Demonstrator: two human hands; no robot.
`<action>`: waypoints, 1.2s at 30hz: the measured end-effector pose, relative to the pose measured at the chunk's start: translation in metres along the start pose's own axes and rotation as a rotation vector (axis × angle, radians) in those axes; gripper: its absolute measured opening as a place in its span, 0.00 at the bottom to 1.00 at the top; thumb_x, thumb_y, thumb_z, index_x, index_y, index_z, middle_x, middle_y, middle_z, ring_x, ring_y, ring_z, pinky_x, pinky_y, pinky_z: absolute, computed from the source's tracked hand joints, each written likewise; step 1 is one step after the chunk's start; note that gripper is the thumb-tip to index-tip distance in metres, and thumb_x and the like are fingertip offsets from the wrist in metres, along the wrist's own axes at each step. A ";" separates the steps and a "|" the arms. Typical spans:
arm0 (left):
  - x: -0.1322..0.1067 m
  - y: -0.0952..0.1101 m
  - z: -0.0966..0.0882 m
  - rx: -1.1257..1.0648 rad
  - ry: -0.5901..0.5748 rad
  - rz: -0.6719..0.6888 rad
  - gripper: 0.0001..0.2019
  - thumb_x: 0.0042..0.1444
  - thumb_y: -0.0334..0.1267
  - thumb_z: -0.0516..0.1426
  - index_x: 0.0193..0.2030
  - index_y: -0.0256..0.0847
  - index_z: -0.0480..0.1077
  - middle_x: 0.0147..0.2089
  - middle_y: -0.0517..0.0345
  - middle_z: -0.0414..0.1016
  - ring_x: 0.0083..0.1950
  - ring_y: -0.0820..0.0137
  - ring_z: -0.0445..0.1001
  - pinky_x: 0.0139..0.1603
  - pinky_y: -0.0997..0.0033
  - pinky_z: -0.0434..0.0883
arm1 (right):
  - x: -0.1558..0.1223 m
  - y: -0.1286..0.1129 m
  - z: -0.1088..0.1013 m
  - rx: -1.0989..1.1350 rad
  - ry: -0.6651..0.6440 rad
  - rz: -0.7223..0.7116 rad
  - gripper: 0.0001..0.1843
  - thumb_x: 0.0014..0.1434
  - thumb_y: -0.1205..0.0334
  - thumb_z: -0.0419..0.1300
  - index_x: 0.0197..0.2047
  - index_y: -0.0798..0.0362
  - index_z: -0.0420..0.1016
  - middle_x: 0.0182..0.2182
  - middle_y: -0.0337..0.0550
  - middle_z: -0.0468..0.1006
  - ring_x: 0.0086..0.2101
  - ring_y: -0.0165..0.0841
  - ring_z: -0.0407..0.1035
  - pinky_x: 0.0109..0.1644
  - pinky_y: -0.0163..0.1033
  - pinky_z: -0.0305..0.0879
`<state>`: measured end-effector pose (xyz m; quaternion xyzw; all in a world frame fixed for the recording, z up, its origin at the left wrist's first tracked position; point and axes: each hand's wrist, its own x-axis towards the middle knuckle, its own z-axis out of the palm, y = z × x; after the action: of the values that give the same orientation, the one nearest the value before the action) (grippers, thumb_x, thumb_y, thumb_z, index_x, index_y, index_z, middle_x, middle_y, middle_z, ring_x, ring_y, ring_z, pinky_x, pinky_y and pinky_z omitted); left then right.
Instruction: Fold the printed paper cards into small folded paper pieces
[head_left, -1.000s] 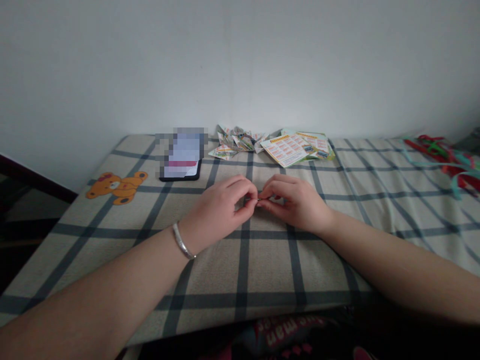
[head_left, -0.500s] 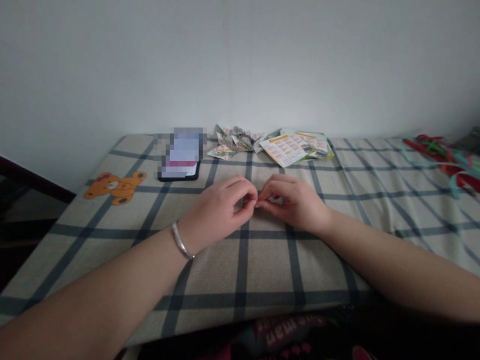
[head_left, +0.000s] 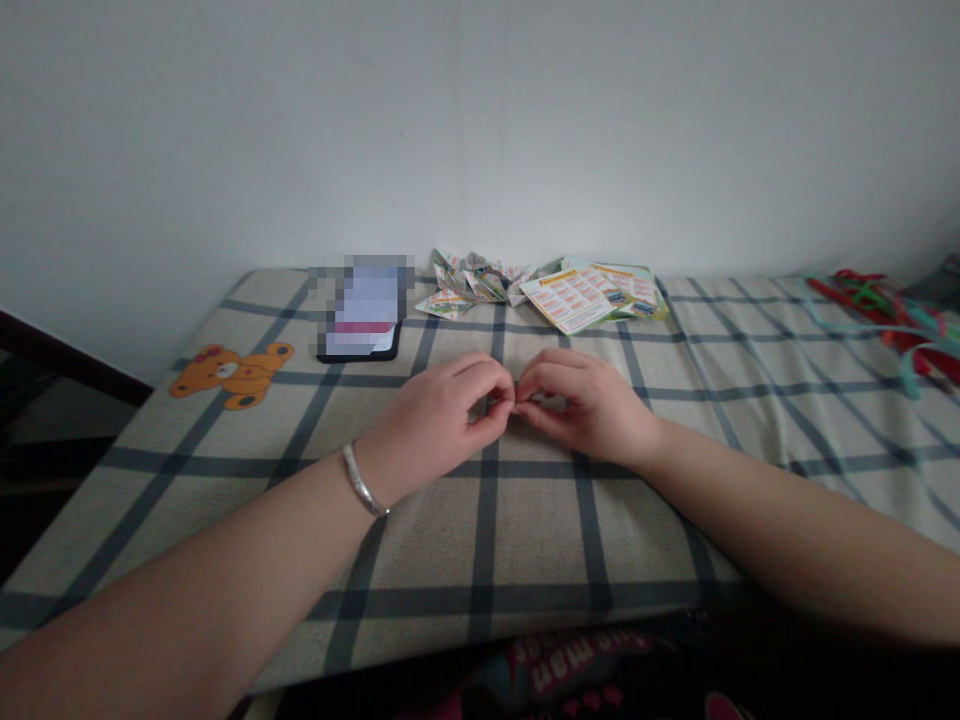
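While the left hand point(head_left: 442, 415) and right hand point(head_left: 596, 408) meet, fingertips pinched on a thin piece point(head_left: 515, 402) too hidden to identify, presumably for fine control, nearer and right of the smartphone point(head_left: 367, 345), printed cards point(head_left: 574, 300) lie directly right of the smartphone, probably out of the way.

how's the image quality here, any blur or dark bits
Head view: dim, flat light; head view: phone screen mostly pixelated; head view: ribbons toward the right edge look soft; head view: clothing at the bottom sinks into shadow; head view: the item between left hand and right hand is too small to identify
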<state>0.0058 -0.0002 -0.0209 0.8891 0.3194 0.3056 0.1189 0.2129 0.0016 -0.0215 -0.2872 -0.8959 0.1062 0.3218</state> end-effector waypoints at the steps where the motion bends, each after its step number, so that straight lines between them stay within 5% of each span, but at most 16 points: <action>1: 0.000 0.000 0.000 -0.003 -0.002 0.004 0.03 0.59 0.30 0.53 0.36 0.40 0.66 0.37 0.59 0.70 0.38 0.71 0.70 0.40 0.69 0.68 | 0.000 0.000 0.000 0.012 0.000 0.002 0.04 0.61 0.63 0.59 0.35 0.53 0.72 0.32 0.43 0.75 0.34 0.31 0.68 0.36 0.36 0.63; 36: 0.000 -0.005 0.000 -0.008 -0.003 0.026 0.06 0.53 0.25 0.52 0.34 0.39 0.65 0.40 0.57 0.69 0.41 0.69 0.69 0.43 0.68 0.69 | 0.000 -0.002 -0.001 0.143 -0.022 -0.071 0.04 0.56 0.69 0.59 0.36 0.52 0.68 0.38 0.46 0.73 0.40 0.35 0.69 0.44 0.42 0.68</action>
<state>0.0033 0.0034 -0.0235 0.8932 0.3064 0.3070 0.1190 0.2124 0.0000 -0.0199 -0.2303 -0.8991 0.1617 0.3353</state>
